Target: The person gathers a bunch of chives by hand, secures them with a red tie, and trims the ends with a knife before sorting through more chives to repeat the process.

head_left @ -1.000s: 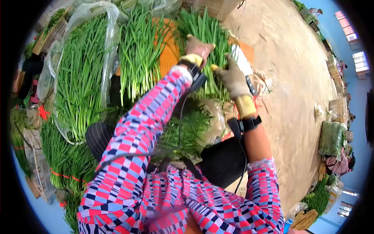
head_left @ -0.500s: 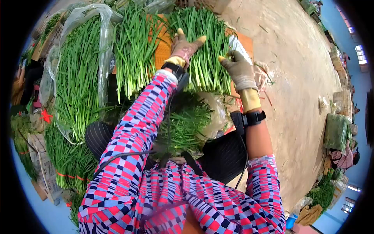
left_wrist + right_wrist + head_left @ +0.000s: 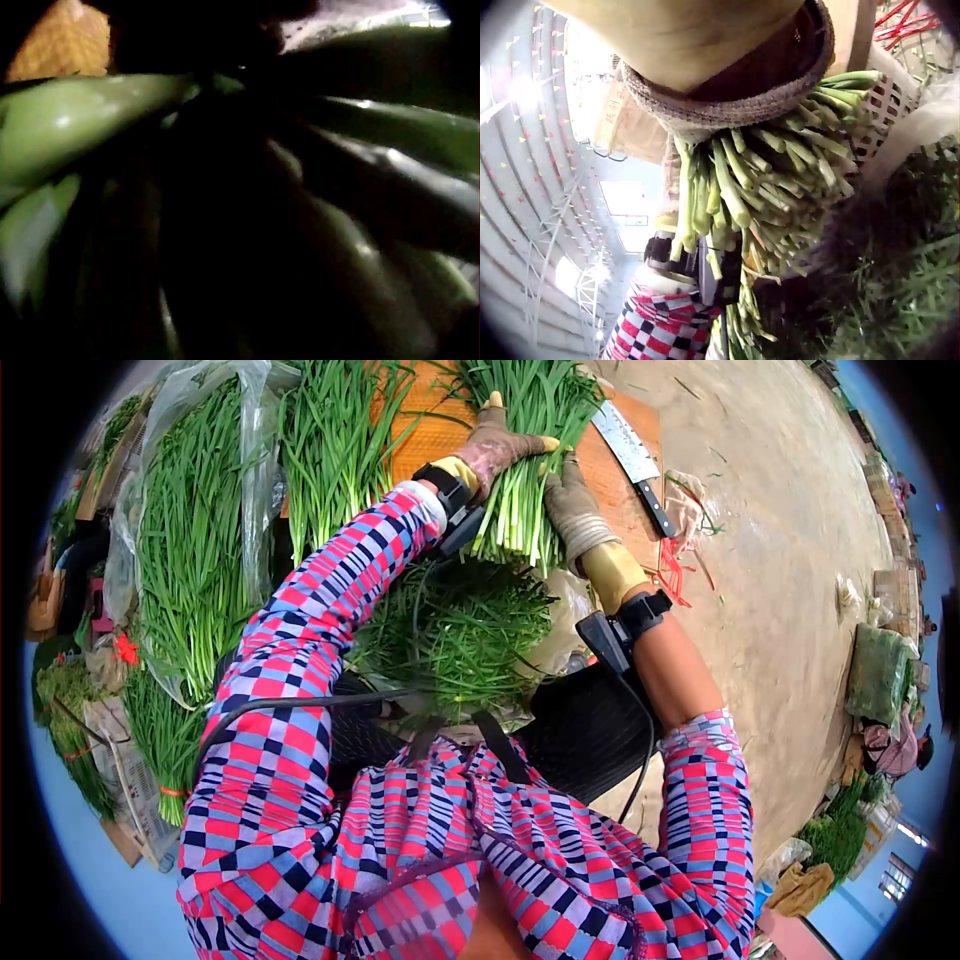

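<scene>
In the head view, a bunch of long green leafy stalks is held between two gloved hands, its pale cut ends towards the person. The left hand grips its left side, thumb across the top and one finger pointing away; its other fingers are hidden. On the right side the right hand holds the bunch, fingers mostly hidden. Stalks fill the dark left wrist view. Cut ends fan out beside the right glove's cuff in the right wrist view. A knife lies to the right on an orange board.
More stalks lie left of the board, beside a clear plastic bag of greens. Loose trimmings are heaped below the bunch. Red ties lie near the board's right corner. Tied bundles stand at the lower left.
Both hands have come together around the stalks, which are squeezed into a narrower bunch. The right hand has moved left, away from the knife, whose blade and handle show more fully.
</scene>
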Available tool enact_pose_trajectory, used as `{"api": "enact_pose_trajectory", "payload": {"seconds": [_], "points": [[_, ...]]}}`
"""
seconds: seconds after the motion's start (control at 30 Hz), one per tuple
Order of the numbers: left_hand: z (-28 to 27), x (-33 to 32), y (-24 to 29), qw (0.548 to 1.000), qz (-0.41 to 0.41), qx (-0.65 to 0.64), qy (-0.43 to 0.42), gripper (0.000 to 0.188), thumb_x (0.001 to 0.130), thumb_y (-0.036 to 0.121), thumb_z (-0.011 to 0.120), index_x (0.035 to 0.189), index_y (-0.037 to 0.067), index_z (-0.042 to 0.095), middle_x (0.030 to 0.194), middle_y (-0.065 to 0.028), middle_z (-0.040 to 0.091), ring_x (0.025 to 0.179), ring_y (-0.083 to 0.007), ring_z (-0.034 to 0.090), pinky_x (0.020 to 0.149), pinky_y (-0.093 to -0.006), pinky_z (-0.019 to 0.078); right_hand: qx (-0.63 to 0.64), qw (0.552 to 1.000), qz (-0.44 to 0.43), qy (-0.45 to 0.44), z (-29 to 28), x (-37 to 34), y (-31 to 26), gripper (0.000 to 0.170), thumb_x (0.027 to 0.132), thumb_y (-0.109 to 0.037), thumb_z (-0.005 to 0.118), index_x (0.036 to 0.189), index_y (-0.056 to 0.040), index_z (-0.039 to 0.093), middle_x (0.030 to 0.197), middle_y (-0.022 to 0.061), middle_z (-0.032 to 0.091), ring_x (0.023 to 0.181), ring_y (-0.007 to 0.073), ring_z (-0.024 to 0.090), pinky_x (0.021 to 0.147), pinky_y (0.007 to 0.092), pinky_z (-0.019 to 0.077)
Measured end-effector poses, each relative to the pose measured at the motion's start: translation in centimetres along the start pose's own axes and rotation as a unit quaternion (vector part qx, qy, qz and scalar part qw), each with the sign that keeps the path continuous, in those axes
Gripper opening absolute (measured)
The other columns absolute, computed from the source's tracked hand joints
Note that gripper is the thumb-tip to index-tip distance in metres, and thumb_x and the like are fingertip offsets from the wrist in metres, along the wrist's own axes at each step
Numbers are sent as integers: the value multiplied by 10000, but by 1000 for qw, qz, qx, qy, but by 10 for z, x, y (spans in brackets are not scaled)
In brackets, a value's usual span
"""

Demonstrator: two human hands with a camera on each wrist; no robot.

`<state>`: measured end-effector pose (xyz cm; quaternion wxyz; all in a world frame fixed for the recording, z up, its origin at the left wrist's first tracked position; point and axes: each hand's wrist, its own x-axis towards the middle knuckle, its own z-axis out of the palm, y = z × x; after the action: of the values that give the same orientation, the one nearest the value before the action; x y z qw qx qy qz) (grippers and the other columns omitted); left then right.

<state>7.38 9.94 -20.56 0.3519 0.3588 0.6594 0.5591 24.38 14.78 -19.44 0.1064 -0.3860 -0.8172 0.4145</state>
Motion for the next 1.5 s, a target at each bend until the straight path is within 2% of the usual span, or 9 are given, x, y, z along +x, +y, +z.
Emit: {"api": "enact_pose_trajectory", "payload": {"seconds": [0.4,0.6,0.77,0.9,0.93,1.0,1.13,1.23,1.5], "points": [[-62,-36,23,850,181,487,-84,584,919,-91,267,1371,228,457,1536,-188,132,1392,-310,252,1138,-381,258,40,990,-112,-74,-126,-29,7,582,889,-233,632,1374,3,413,1281,114,554,1152,187,514,990,291,403],[-107,-48,32,853,240,464,-10,434,862,-87,363,1239,51,527,1265,-173,549,1208,-304,508,1036,-343,409,136,970,192,-60,-192,-129,137,303,888,-191,635,1126,-3,639,876,55,681,738,126,635,671,279,532],[-121,-30,9,966,104,229,61,311,932,30,406,1201,33,562,1265,-168,548,1210,-296,499,1008,-334,391,75,937,341,-22,-71,-182,277,327,843,-343,644,958,-41,695,803,85,684,701,159,628,620,311,481],[-112,-36,55,831,142,532,-76,340,889,0,432,1213,21,533,1298,-218,505,1234,-352,466,1018,-380,378,-85,915,393,-8,9,-158,337,467,779,-434,637,1072,-72,672,1060,223,647,1028,369,613,852,411,475],[-101,-38,65,950,-52,304,-44,339,894,-5,418,1216,21,520,1285,-215,512,1200,-340,493,1011,-371,383,-120,903,411,-18,28,-149,355,469,778,-434,637,1074,-72,672,1061,223,647,1028,369,613,853,411,475],[-113,-32,70,804,151,568,-88,344,894,4,425,1226,14,514,1232,-190,541,1152,-278,521,977,-334,401,-136,897,420,-2,36,-143,348,474,776,-436,637,1078,-73,670,1064,223,646,1029,368,613,854,411,475],[-81,-53,93,961,-222,160,-28,500,1011,193,309,1475,57,182,1504,-178,242,1385,-341,244,1138,-429,227,-54,929,353,95,27,-183,330,483,773,-440,639,1085,-73,667,1068,223,645,1030,367,613,857,410,474],[-126,-50,54,710,142,682,-101,362,950,58,358,1310,46,392,1302,-192,459,1182,-320,481,986,-377,414,92,942,291,142,14,-233,288,489,770,-443,639,1090,-73,665,1072,222,645,1030,366,613,859,410,474],[-123,-40,4,627,-24,766,-137,355,914,22,440,1267,49,458,1254,-155,512,1110,-272,536,972,-339,428,212,899,357,138,27,-313,254,508,763,-450,642,1104,-74,659,1081,222,642,1032,364,613,865,408,473]]}}
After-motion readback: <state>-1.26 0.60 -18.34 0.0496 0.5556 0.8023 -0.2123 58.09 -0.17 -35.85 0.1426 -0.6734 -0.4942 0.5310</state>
